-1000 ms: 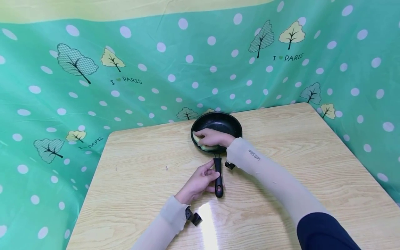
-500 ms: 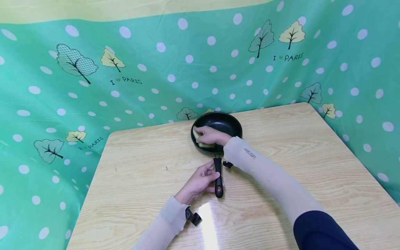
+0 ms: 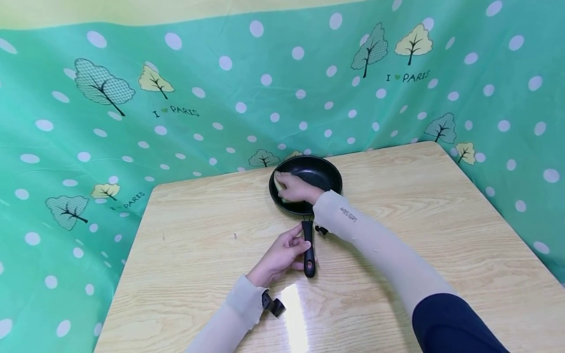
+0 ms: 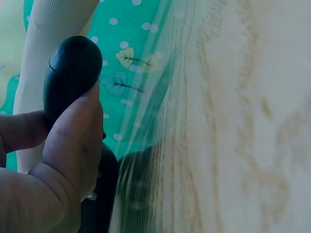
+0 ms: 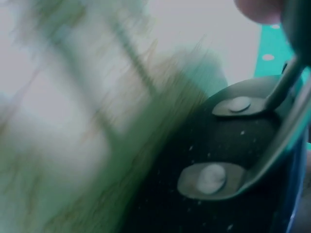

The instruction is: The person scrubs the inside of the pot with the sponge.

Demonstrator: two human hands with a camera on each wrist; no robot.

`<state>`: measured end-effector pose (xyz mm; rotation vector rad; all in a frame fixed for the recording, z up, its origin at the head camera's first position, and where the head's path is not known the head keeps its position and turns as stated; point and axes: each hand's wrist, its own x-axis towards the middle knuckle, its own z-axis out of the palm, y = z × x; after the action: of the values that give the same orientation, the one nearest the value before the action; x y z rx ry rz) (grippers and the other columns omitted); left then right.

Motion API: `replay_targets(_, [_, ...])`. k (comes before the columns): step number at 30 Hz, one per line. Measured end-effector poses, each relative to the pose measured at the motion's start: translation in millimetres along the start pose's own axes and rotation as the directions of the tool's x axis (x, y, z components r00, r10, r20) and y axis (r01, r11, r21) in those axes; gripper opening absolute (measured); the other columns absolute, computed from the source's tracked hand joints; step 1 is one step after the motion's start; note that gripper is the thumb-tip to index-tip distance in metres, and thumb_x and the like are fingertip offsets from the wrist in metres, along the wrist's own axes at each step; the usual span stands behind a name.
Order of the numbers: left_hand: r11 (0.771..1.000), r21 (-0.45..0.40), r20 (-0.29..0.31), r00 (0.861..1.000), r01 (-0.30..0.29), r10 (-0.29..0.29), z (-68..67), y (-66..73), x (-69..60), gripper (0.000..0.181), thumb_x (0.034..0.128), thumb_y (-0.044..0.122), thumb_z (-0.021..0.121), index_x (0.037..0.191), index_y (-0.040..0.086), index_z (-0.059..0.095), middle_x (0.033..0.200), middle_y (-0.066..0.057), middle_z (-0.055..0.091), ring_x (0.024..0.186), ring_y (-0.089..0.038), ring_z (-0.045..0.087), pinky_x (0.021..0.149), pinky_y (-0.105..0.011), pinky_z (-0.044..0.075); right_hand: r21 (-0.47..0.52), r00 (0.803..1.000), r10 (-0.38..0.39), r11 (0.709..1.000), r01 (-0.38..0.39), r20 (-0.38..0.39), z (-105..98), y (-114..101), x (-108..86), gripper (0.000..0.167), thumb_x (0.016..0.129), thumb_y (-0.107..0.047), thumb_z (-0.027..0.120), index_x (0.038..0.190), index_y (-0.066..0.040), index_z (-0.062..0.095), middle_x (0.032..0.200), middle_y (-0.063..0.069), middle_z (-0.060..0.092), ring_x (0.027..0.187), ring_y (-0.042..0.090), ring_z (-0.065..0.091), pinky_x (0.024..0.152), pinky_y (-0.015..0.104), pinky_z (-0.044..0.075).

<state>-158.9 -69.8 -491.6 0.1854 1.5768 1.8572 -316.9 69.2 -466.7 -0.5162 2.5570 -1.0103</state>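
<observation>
A black frying pan (image 3: 319,171) lies near the table's far edge, its black handle (image 3: 310,262) pointing toward me. My left hand (image 3: 279,256) grips that handle, thumb on its near side and fingers reaching under it; the left wrist view shows the rounded handle end (image 4: 73,73) between thumb and fingers. Inside the pan, my right hand (image 3: 296,188) holds a pale yellow-green sponge (image 3: 278,184) against the left inner wall. Most of the sponge is hidden under the fingers. The right wrist view catches only the pan's outer side and its metal handle bracket (image 5: 233,179) with two rivets.
The light wood-grain table (image 3: 198,245) extends around the pan on both sides. A green dotted curtain (image 3: 247,98) with printed trees hangs close behind the table's far edge. My right forearm (image 3: 375,245) crosses above the table's right half.
My right hand has slid the sponge a short way up along the pan's left inner wall, away from me. The left hand keeps its grip on the handle, and the pan stays in place.
</observation>
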Motion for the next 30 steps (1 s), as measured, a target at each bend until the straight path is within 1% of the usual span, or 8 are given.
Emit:
replay_targets(6, [1.0, 0.001, -0.009, 1.0, 0.006, -0.006, -0.8, 0.0, -0.9, 0.07, 0.1084, -0.001, 0.051, 0.169, 0.005, 0.016, 0.11, -0.012, 0.063, 0.088, -0.026, 0.074, 0.074, -0.042, 0.069, -0.102, 1.0, 0.007, 0.995, -0.008, -0.011, 0.2, 0.5, 2.6, 0.067, 0.107, -0.01, 0.055, 0.166, -0.002, 0.024, 0.173, 0.024, 0.014, 0.161, 0.038, 0.01, 0.134, 0.043, 0.012])
replay_targets(8, [1.0, -0.002, -0.009, 1.0, 0.007, -0.007, -0.7, 0.3, -0.9, 0.07, 0.1084, -0.001, 0.051, 0.169, 0.005, 0.016, 0.109, -0.012, 0.063, 0.087, -0.025, 0.074, 0.074, -0.042, 0.069, -0.138, 1.0, 0.017, 0.99, -0.018, -0.009, 0.4, 1.0, 3.0, 0.066, 0.107, -0.008, 0.053, 0.166, -0.003, 0.024, 0.173, 0.024, 0.011, 0.161, 0.04, 0.007, 0.133, 0.048, 0.013])
replay_targets(11, [1.0, -0.004, -0.007, 1.0, 0.007, -0.007, -0.7, 0.4, -1.0, 0.071, 0.1084, -0.001, 0.051, 0.169, 0.005, 0.015, 0.109, -0.012, 0.063, 0.086, -0.024, 0.074, 0.074, -0.041, 0.069, -0.21, 1.0, 0.023, 0.977, -0.026, -0.016, 1.3, 2.1, 3.5, 0.066, 0.106, -0.007, 0.051, 0.166, -0.003, 0.024, 0.174, 0.023, 0.01, 0.16, 0.042, 0.005, 0.131, 0.059, 0.018])
replay_targets(13, [1.0, -0.005, -0.005, 1.0, 0.007, -0.007, -0.7, 0.6, -1.2, 0.071, 0.1083, -0.001, 0.051, 0.169, 0.005, 0.015, 0.109, -0.012, 0.063, 0.085, -0.023, 0.074, 0.074, -0.041, 0.069, -0.266, 0.999, 0.024, 0.964, -0.03, -0.028, 2.4, 3.0, 4.0, 0.067, 0.106, -0.007, 0.052, 0.166, -0.004, 0.025, 0.174, 0.023, 0.01, 0.16, 0.043, 0.006, 0.128, 0.065, 0.022])
replay_targets(15, [1.0, -0.001, -0.002, 1.0, 0.004, -0.004, -0.7, 0.3, -1.3, 0.071, 0.1082, -0.001, 0.051, 0.169, 0.005, 0.015, 0.108, -0.011, 0.063, 0.083, -0.022, 0.074, 0.074, -0.04, 0.069, -0.319, 0.999, 0.025, 0.947, -0.037, -0.041, 3.4, 3.9, 4.1, 0.067, 0.106, -0.008, 0.054, 0.167, -0.004, 0.024, 0.174, 0.022, 0.01, 0.16, 0.042, 0.007, 0.126, 0.067, 0.025])
replay_targets(21, [1.0, 0.007, 0.004, 1.0, -0.011, 0.011, -0.9, -1.0, -0.6, 0.071, 0.1075, -0.001, 0.052, 0.169, 0.006, 0.017, 0.104, -0.008, 0.062, 0.082, -0.018, 0.072, 0.072, -0.039, 0.069, -0.434, 0.996, 0.019, 0.899, -0.054, -0.085, 5.4, 5.8, 2.6, 0.068, 0.105, -0.007, 0.055, 0.166, -0.003, 0.026, 0.174, 0.021, 0.013, 0.16, 0.043, 0.009, 0.127, 0.067, 0.023])
replay_targets(26, [1.0, 0.007, 0.006, 1.0, -0.014, 0.014, -0.5, -0.7, -0.4, 0.072, 0.1074, -0.002, 0.051, 0.169, 0.005, 0.015, 0.104, -0.008, 0.06, 0.083, -0.021, 0.072, 0.072, -0.039, 0.069, -0.528, 0.995, 0.006, 0.847, -0.058, -0.1, 5.6, 8.7, 1.7, 0.064, 0.105, -0.003, 0.051, 0.165, -0.003, 0.03, 0.174, 0.021, 0.016, 0.16, 0.042, 0.01, 0.127, 0.065, 0.024])
replay_targets(30, [1.0, 0.005, 0.008, 1.0, -0.015, 0.015, 0.7, -0.1, -0.7, 0.072, 0.1078, -0.001, 0.05, 0.169, 0.004, 0.013, 0.104, -0.009, 0.06, 0.083, -0.021, 0.071, 0.072, -0.039, 0.069, -0.59, 0.995, 0.009, 0.805, -0.064, -0.095, 5.2, 12.0, 1.6, 0.063, 0.105, -0.004, 0.054, 0.165, -0.003, 0.032, 0.173, 0.021, 0.018, 0.16, 0.041, 0.01, 0.128, 0.065, 0.023])
